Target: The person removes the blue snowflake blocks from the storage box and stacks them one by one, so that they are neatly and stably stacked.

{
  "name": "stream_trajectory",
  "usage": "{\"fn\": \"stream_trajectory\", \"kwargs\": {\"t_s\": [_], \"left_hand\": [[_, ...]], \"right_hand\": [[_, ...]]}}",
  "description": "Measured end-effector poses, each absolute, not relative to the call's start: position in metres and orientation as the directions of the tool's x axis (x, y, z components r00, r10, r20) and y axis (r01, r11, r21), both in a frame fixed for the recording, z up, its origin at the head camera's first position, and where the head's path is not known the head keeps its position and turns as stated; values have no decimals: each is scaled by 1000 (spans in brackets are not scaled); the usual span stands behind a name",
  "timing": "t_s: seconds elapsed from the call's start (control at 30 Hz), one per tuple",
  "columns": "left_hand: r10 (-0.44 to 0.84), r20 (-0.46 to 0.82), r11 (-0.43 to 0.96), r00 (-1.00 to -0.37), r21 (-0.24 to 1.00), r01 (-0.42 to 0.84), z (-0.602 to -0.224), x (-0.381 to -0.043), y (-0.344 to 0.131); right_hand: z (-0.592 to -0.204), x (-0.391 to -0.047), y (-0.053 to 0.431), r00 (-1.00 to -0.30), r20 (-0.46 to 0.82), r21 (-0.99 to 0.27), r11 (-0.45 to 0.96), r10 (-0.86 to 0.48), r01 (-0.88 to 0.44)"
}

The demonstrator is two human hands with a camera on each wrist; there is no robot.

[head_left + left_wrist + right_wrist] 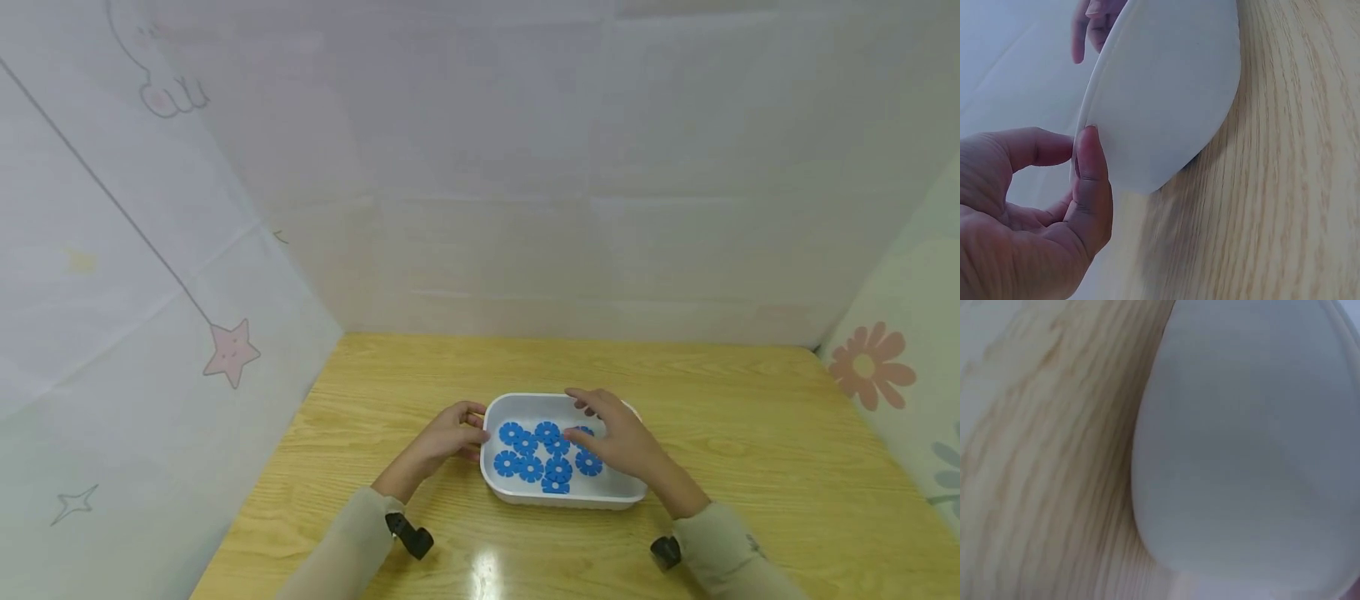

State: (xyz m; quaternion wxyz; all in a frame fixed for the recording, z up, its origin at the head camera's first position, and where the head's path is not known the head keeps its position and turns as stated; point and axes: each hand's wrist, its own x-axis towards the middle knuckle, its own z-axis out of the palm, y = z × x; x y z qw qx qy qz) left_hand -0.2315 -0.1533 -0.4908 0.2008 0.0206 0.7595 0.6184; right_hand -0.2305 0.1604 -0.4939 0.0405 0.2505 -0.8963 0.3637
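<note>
A white plastic tray (570,502) with rounded corners stands on the table in the head view. Several blue notched snowflake discs (531,477) lie spread over its bottom, some overlapping. At the tray's left end, my left hand (442,437) pinches the rim between thumb and finger; the left wrist view shows this hold on the tray wall (1166,81) close up. My right hand (626,437) reaches over the right side, thumb and fingers spread apart above the discs, partly covering them. The right wrist view is mostly filled by the tray's outer wall (1241,444).
The wooden table (750,433) extends on both sides of the tray. A pale cloth backdrop (480,200) rises behind it, with printed cloth at the left and right. Dark wrist straps with small cameras (411,535) sit at both sleeves.
</note>
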Motion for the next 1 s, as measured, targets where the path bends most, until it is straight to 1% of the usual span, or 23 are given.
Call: {"fn": "stream_trajectory", "kwargs": {"t_s": [0.23,0.43,0.77,1.0], "left_hand": [[289,-307,187,-907,947,-262,-492,-233,-155],[294,-319,160,-901,946,-283,-494,-234,-155],[294,-331,153,-897,942,-298,-498,-234,-155],[296,-329,149,-897,943,-296,-497,-234,-155]], "right_hand": [[-494,-233,144,-849,223,-720,506,-479,-475],[-494,-236,130,-833,189,-756,464,-520,-461],[-506,-239,104,-835,83,-787,478,-544,-390],[-506,-240,91,-812,64,-773,486,-580,-408]]}}
